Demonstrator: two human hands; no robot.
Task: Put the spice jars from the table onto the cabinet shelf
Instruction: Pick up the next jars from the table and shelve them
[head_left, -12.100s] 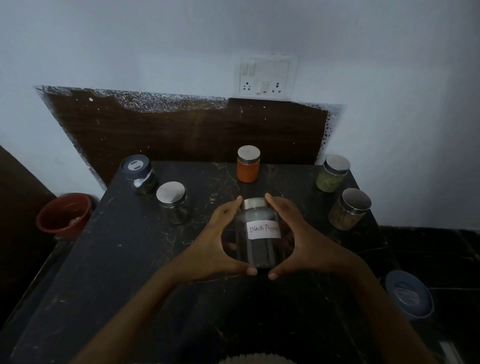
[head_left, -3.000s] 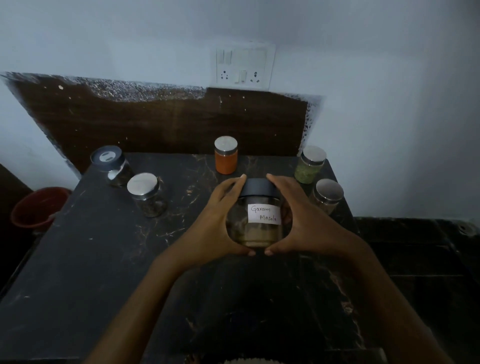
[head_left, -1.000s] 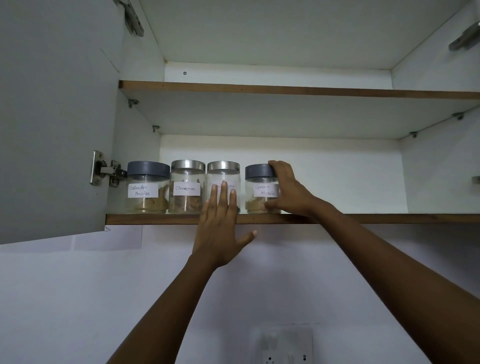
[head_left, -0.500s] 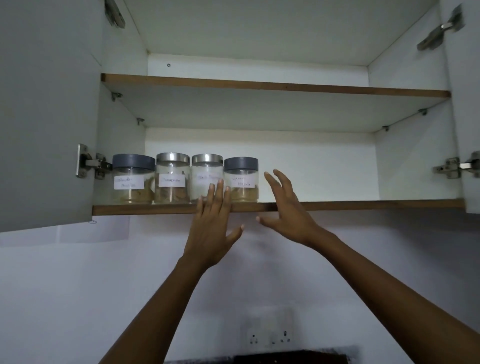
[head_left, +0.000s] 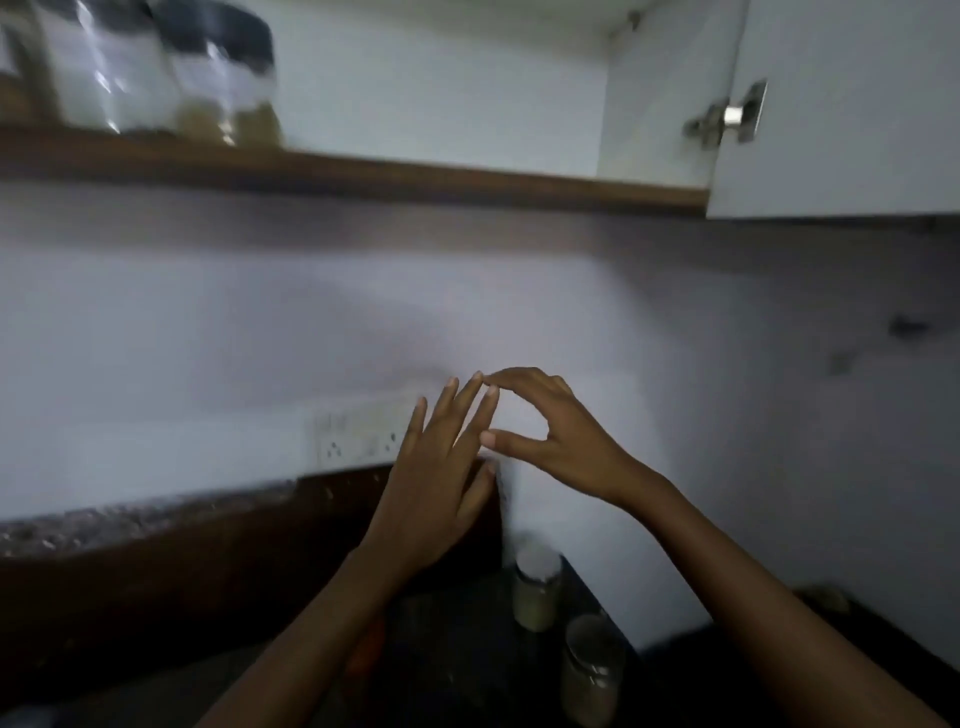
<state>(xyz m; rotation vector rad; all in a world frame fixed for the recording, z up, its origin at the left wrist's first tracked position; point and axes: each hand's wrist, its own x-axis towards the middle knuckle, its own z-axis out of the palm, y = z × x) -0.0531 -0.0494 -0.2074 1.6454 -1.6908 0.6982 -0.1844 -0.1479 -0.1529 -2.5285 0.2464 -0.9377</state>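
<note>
Blurred spice jars stand on the cabinet shelf (head_left: 467, 179) at the top left; the rightmost is the dark-lidded garam masala jar (head_left: 223, 73). Well below the shelf, in front of the white wall, my left hand (head_left: 436, 483) is flat with its fingers spread and holds nothing. My right hand (head_left: 550, 431) is beside it, its fingers curved and apart, also with nothing in it; its fingertips nearly touch the left hand's. Two silver-lidded jars stay on the dark table at the lower right: a greenish one (head_left: 537, 590) and one nearer to me (head_left: 592, 670). A glimpse of orange shows behind my left forearm.
The open right cabinet door (head_left: 841, 104) with its hinge (head_left: 727, 117) hangs at the upper right. A wall socket plate (head_left: 358, 439) sits behind my left hand, above a dark backsplash panel (head_left: 156, 561).
Both hands have dropped from the shelf edge to the level of the socket. The view has swung down and right, so the table's jars show again. The garam masala jar stays on the shelf.
</note>
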